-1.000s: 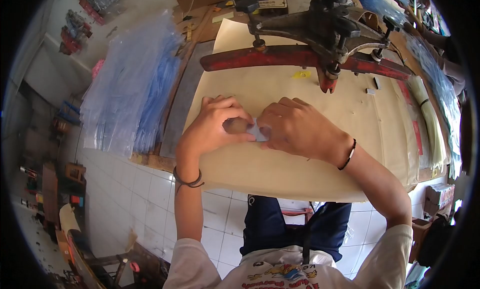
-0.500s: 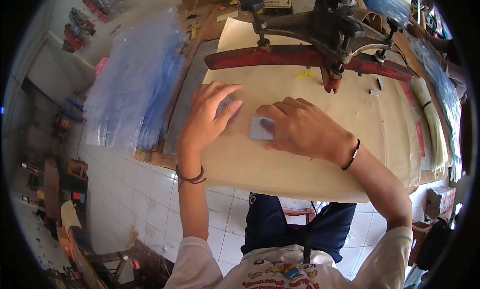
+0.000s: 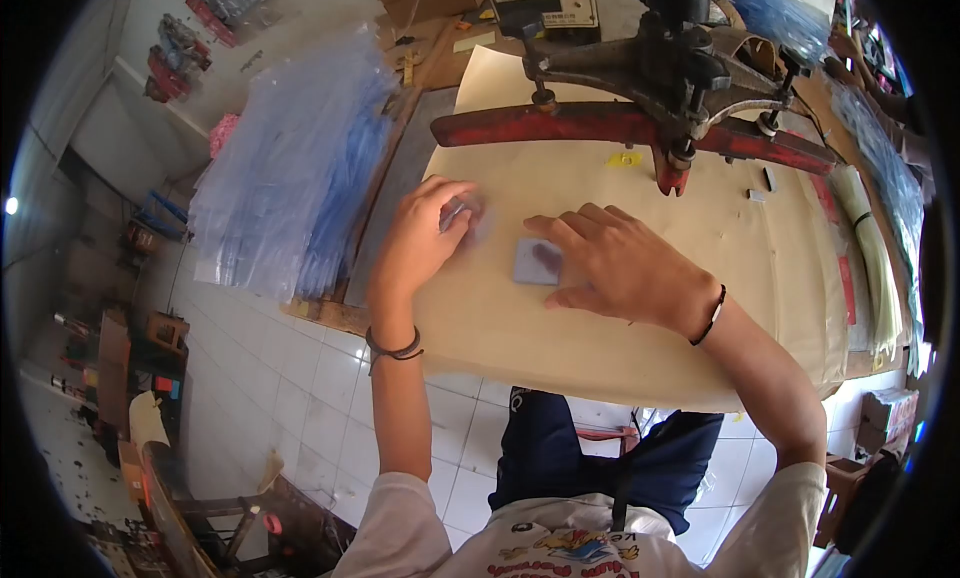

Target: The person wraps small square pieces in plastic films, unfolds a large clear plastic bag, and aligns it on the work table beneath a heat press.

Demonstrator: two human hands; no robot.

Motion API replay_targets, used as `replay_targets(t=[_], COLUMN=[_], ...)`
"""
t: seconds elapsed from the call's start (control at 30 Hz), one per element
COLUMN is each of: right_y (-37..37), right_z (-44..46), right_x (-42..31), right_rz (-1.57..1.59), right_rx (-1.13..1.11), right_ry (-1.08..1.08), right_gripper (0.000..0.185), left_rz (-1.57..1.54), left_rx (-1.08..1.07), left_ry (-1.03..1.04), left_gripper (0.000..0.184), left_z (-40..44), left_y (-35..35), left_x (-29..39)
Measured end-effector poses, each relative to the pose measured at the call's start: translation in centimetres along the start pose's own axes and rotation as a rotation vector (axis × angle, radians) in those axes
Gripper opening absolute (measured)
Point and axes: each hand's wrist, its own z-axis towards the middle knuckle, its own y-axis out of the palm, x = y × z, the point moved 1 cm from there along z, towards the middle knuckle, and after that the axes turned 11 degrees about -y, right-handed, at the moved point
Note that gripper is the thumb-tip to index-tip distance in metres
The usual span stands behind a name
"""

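Note:
A small flat grey-blue rectangular piece with a dark patch lies on the brown sheet that covers the bench. My right hand arches over its right side, index finger above its top edge and thumb below its lower edge, fingers apart. Whether the fingertips touch it I cannot tell. To the left, my left hand hovers over the sheet with curled fingers and the thumb bent toward them. A small, see-through plastic-like piece, smeared by motion, shows at its fingertips.
Beyond my hands a black metal press with a red bar overhangs the bench. A stack of clear bluish plastic sheets stands at left. Yellow tape, a small metal block and a tied pale bundle lie farther right.
My left fingers and thumb have drawn closer together. The right thumb and fingers sit slightly off the grey-blue piece, showing more of it. The whole view has shifted a little.

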Motion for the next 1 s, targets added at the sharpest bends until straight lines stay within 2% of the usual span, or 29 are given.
replay_targets(t=[0.23, 0.33, 0.43, 0.53, 0.63, 0.67, 0.87, 0.97, 1.0], right_y=[0.1, 0.0, -0.1, -0.1, -0.1, -0.1, -0.4, 0.5, 0.2], right_z=[0.0, -0.1, -0.2, -0.2, -0.4, -0.3, -0.2, -0.3, -0.3], right_x=[0.0, 0.0, 0.0, -0.1, 0.0, 0.0, -0.1, 0.4, 0.3], right_rz=[0.001, 0.011, 0.014, 0.004, -0.006, -0.002, 0.019, -0.047, -0.030], right_rx=[-0.006, -0.020, -0.026, -0.026, -0.036, -0.040, -0.071, 0.042, 0.005], right_ry=[-0.010, -0.003, -0.021, -0.025, -0.023, -0.025, -0.022, -0.082, -0.065], right_gripper=[0.067, 0.067, 0.067, 0.066, 0.066, 0.066, 0.067, 0.063, 0.064], left_rz=[-0.112, -0.161, -0.252, -0.220, 0.119, 0.114, 0.032, 0.030, 0.038], left_rx=[0.272, 0.267, 0.142, -0.030, -0.045, -0.124, -0.085, -0.004, 0.014], left_ry=[0.088, 0.123, -0.010, -0.214, -0.052, -0.112, -0.096, -0.083, -0.085], left_gripper=[0.031, 0.028, 0.031, 0.049, 0.064, 0.071, 0.060, 0.049, 0.048], left_z=[0.2, 0.0, -0.3, -0.8, -1.8, -1.9, -2.1, -2.4, -2.5], left_y=[-0.4, -0.6, -0.9, -1.3, -0.3, -0.1, -0.2, 0.4, 0.3], left_x=[-0.5, -0.2, 0.7, -1.7, -2.8, -3.1, -1.9, -2.2, -2.2])
